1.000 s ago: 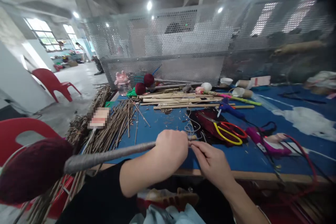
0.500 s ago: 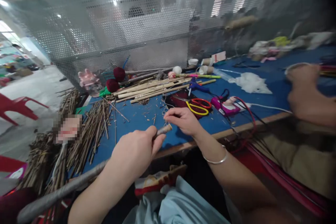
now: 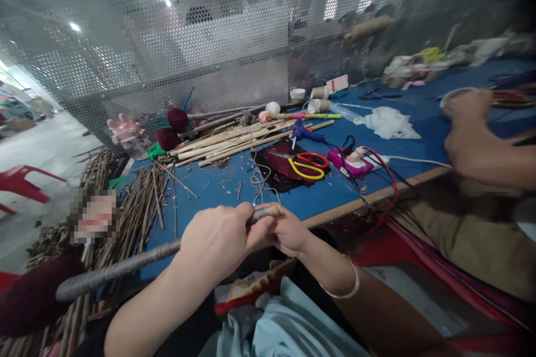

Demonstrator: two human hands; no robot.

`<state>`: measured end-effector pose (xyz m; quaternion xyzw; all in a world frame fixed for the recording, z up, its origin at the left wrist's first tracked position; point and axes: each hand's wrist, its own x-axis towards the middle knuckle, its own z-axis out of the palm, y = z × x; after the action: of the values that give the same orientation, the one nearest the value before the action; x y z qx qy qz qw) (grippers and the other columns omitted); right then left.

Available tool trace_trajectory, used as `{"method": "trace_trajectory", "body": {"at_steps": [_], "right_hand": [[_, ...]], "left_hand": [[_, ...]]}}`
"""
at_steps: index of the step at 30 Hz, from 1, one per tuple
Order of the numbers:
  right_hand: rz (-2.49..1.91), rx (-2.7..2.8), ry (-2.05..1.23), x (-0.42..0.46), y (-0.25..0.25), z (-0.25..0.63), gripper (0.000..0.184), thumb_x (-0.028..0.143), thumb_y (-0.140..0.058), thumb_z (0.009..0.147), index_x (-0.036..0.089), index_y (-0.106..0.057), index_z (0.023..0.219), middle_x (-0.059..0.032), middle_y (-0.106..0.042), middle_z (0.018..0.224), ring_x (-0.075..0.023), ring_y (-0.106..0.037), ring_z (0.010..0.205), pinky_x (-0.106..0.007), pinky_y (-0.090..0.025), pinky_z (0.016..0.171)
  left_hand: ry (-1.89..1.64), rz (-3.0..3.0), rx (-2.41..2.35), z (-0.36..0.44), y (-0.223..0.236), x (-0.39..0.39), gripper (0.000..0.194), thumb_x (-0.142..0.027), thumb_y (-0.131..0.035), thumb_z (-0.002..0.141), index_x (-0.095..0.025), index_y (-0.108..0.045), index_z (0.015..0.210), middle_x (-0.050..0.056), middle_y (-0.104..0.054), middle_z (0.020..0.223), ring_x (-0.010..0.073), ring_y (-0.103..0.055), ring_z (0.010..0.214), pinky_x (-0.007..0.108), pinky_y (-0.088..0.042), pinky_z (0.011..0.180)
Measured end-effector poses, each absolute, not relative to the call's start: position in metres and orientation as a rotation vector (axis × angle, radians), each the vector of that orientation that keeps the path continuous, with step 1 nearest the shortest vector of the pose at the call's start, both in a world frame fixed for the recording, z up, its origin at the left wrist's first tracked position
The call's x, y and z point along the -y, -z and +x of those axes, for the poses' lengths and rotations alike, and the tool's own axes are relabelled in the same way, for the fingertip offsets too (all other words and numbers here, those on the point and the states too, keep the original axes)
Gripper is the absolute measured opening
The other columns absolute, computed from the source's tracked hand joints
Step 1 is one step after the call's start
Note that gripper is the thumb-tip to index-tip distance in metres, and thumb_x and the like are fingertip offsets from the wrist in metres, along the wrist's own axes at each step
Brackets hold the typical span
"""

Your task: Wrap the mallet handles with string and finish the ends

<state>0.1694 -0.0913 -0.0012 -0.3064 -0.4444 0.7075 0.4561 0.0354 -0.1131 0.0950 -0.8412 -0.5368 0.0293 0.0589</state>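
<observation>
My left hand [image 3: 218,237] is closed around a long stick wrapped in grey cord [image 3: 121,264], which slants down to the lower left. The stick's bare, pale tip [image 3: 274,210] pokes out past the thumb. My right hand [image 3: 293,232], with a bracelet at the wrist, is curled in at that tip, its fingertips partly hidden behind the left thumb and the stick. A thin grey cord [image 3: 260,179] lies in loops on the table and runs up to the right fingers. Scissors with red and yellow handles [image 3: 307,167] rest on a dark red cloth beyond the hands.
Pale sticks [image 3: 221,148] and a blue glue gun [image 3: 307,133] lie farther back on the blue table [image 3: 213,187]. A purple power strip [image 3: 354,164] with cables sits right. Thin brown twigs [image 3: 138,201] pile up left. A co-worker's hand [image 3: 469,128] is at the right.
My right hand has come down and in from above the stick's tip to close against it beside the left thumb. The view has shifted slightly; the left hand still grips the stick.
</observation>
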Motion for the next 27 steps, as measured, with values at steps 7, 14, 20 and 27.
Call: {"method": "trace_trajectory", "body": {"at_steps": [7,14,20,27], "right_hand": [[-0.644,0.784,-1.729,0.095,0.003,0.178,0.035,0.040,-0.082,0.044,0.018,-0.063,0.063,0.0002,-0.055,0.058,-0.0107,-0.047,0.054,-0.022,-0.038,0.050],[-0.659,0.659,-1.776,0.083,0.021,0.179,0.032,0.029,-0.080,0.052,0.018,-0.054,0.066,0.0104,-0.030,0.045,-0.0019,-0.016,0.040,-0.015,-0.013,0.037],[-0.733,0.671,-1.696,0.073,0.024,0.174,0.029,0.027,-0.078,0.056,0.018,-0.052,0.066,0.0103,-0.034,0.046,-0.0016,-0.013,0.040,-0.016,-0.009,0.038],[-0.732,0.778,-1.672,0.069,0.029,0.170,0.023,0.028,-0.074,0.059,0.017,-0.054,0.064,0.0084,-0.040,0.047,-0.0017,-0.019,0.039,-0.016,-0.013,0.038]], "left_hand": [[0.003,-2.665,1.218,0.047,-0.107,0.093,0.048,-0.060,-0.035,0.084,-0.020,-0.060,0.072,0.005,-0.061,0.058,0.0161,-0.056,0.049,0.023,-0.033,0.046],[0.085,-2.829,0.875,0.042,-0.069,0.041,0.057,-0.065,-0.025,0.086,-0.019,-0.058,0.079,0.003,-0.061,0.066,0.0168,-0.057,0.056,0.024,-0.032,0.049],[0.320,-2.809,0.664,0.028,-0.037,0.025,0.046,-0.049,-0.022,0.093,-0.018,-0.057,0.095,0.005,-0.058,0.078,0.0169,-0.052,0.074,0.031,-0.035,0.070],[0.444,-2.810,0.576,0.019,-0.039,0.037,0.025,-0.029,-0.036,0.095,-0.020,-0.053,0.110,0.005,-0.060,0.086,0.0173,-0.049,0.085,0.033,-0.032,0.082]]}}
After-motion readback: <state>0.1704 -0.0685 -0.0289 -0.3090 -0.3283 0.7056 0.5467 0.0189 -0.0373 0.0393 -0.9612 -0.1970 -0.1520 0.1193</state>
